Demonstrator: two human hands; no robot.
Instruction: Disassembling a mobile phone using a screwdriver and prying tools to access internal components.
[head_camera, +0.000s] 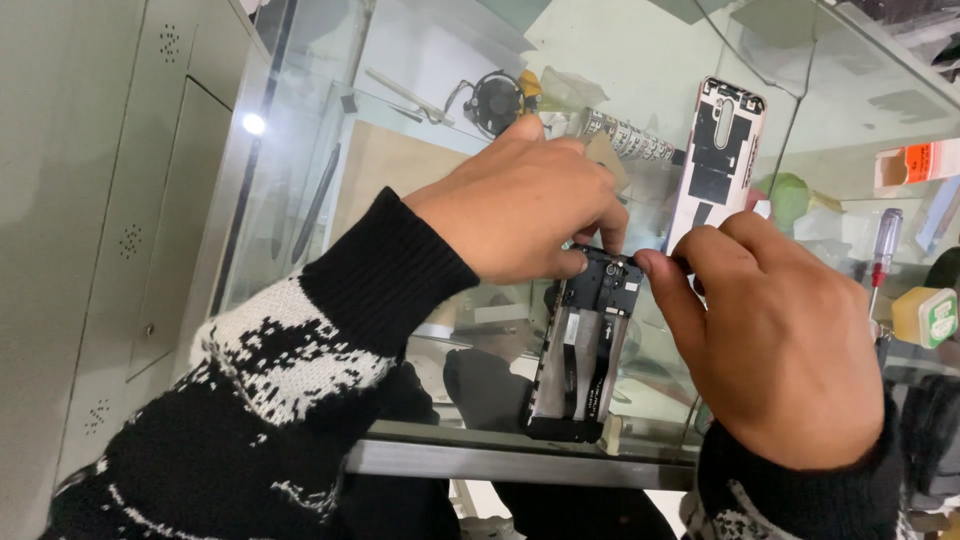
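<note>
The left hand's (520, 200) thumb and fingertips (575, 262) are pinched together on the top edge of an opened black smartphone body with its inner boards and flat cable exposed (585, 345). At three o'clock from them, the right hand's (775, 350) thumb and forefinger (650, 268) close on the same top edge, seemingly around a slim dark tool or small part; it is too hidden to tell which.

The phone body lies flat on a glass counter top (300, 150), its bottom end near the metal front rim at six o'clock. At twelve to one o'clock from it lies the detached pale back cover with pink-gold edging and black adhesive patches (715, 150). At three o'clock rests a screwdriver with a clear and red handle (882, 250), with a small yellow block with a green-and-white label (925, 315) just beside it. A small black round fan (495, 100) sits at eleven o'clock.

As a judgement, the work is mid-disassembly at the upper board cover. The next move would call for a steady left-hand hold and a fine, gentle lift from the right.
</note>
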